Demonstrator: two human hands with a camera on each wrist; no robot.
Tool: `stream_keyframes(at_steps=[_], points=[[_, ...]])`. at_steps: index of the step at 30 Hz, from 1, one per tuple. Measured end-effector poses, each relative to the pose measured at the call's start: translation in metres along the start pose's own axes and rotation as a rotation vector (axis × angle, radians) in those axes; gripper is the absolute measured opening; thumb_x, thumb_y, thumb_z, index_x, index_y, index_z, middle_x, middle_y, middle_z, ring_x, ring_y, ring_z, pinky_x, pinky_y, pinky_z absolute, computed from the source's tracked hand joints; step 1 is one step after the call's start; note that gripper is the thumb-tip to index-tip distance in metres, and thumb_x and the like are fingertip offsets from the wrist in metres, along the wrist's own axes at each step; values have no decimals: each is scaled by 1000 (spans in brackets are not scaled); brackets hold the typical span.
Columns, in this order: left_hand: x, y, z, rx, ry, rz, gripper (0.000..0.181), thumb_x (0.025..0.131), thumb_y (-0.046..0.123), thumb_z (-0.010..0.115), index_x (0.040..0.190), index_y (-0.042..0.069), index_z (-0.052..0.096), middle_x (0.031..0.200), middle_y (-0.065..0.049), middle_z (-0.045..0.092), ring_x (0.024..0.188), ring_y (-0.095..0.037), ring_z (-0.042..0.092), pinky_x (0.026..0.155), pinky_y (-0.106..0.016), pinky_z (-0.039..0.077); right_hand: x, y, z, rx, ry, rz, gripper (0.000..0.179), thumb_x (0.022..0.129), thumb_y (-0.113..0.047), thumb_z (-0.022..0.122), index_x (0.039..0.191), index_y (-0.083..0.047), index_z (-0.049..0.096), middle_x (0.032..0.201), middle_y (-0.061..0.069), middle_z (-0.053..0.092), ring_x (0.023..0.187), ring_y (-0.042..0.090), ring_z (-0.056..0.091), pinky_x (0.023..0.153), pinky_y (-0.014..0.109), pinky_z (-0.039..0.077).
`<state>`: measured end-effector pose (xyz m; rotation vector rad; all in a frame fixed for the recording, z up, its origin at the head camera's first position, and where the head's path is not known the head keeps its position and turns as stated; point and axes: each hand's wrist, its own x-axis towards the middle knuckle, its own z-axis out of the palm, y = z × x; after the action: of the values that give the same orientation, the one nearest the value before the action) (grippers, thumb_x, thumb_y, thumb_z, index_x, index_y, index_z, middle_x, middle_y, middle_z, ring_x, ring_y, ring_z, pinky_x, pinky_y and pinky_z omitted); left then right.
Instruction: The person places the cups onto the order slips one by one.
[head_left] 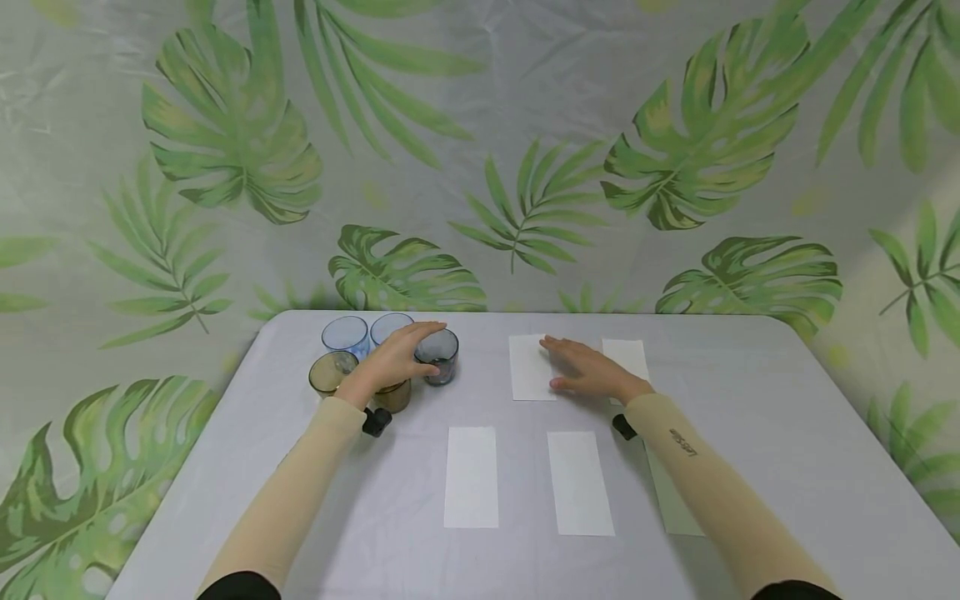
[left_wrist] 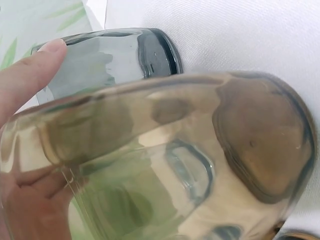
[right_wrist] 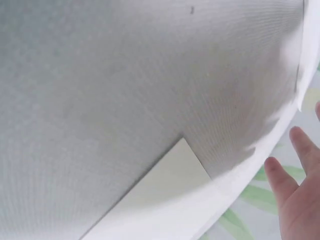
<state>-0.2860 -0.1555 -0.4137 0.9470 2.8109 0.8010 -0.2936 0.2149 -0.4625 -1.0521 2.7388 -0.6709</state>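
Left hand (head_left: pixel 393 355) is pinching grey glass (head_left: pixel 444 357) | right hand (head_left: pixel 595 372) is hanging spread near card (head_left: pixel 529 373) | good handling is demanding clearance from brown glass (head_left: pixel 397 399)

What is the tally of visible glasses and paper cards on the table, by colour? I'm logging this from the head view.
Blue glasses: 2
Amber-brown glasses: 2
Grey glass: 1
White cards: 4
Pale green card, partly under the right sleeve: 1
Total: 10

Left arm (head_left: pixel 288 487), right arm (head_left: pixel 712 479) extended; left hand (head_left: pixel 390 358) curved in grip, right hand (head_left: pixel 596 371) spread
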Motion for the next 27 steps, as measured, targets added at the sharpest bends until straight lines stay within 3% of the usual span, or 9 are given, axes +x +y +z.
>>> stream_keyframes(at_steps=[6, 21, 27], points=[[1, -1, 1, -5, 4, -11, 73, 82, 16, 77, 144, 3, 40, 145, -18, 40, 133, -36, 35, 107, -50, 35, 4, 4, 5, -3, -29, 8, 73, 92, -28, 65, 147, 4, 29, 152, 23, 24, 137, 44, 23, 114, 55, 17], [2, -1, 4, -31, 51, -28, 71, 81, 16, 79, 141, 2, 44, 142, -20, 42, 130, -38, 38, 105, -52, 36, 8, 1, 7, -54, -116, 132, 74, 93, -34, 63, 149, 0, 29, 153, 18, 25, 139, 43, 18, 113, 57, 16], [3, 0, 5, -35, 69, -25, 71, 81, 18, 79, 141, 3, 45, 141, -20, 43, 130, -37, 38, 105, -52, 37, 6, -5, 5, -53, -119, 136, 73, 93, -33, 63, 148, 1, 30, 153, 19, 26, 139, 44, 19, 112, 58, 17]])
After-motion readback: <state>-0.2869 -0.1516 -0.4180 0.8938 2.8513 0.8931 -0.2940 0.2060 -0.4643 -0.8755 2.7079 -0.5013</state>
